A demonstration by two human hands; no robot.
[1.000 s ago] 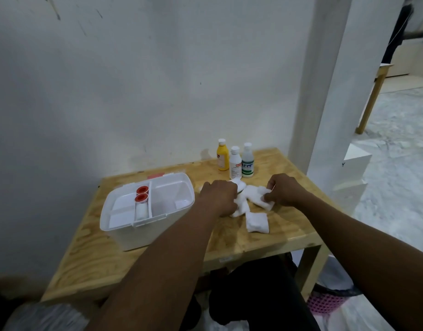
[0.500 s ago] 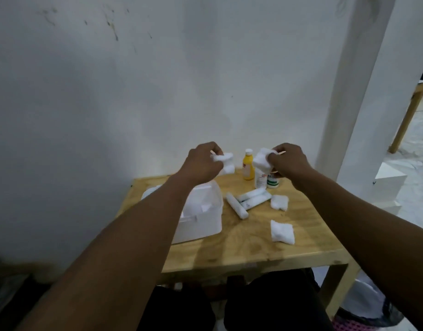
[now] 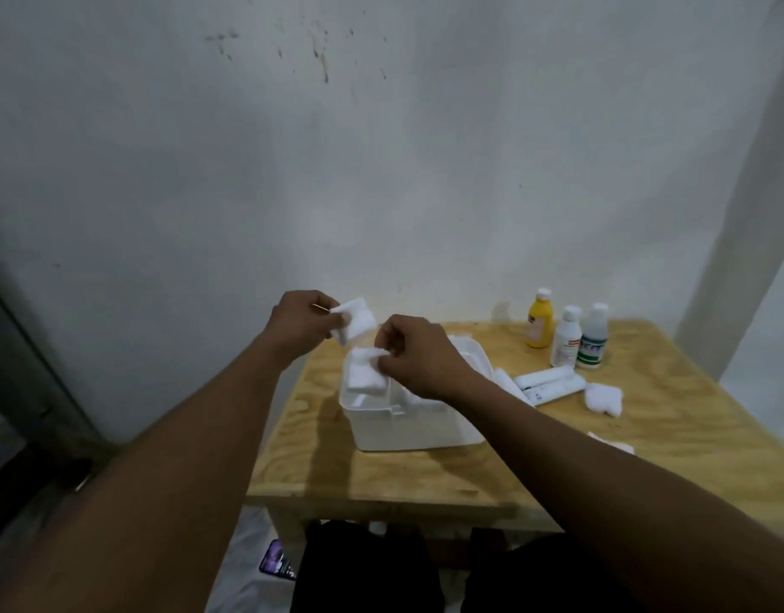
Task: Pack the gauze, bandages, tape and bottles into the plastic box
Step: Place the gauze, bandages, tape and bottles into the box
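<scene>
Head view: left hand (image 3: 299, 327) pinched white gauze pad (image 3: 355, 323) between thumb and fingers, raised in air. Right hand (image 3: 419, 356), just beside it, pinched second gauze pad (image 3: 366, 373); this pad hung low over plastic box (image 3: 408, 429) under grip. To right of right hand, on table (image 3: 646, 435): bandage rolls (image 3: 551, 382), loose gauze piece (image 3: 603, 398). Three bottles (image 3: 566, 337) stood behind these, well apart from both grips.

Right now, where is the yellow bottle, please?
Head view: the yellow bottle stands at the table's far edge, right of the plastic box, beside the white bottle.
</scene>
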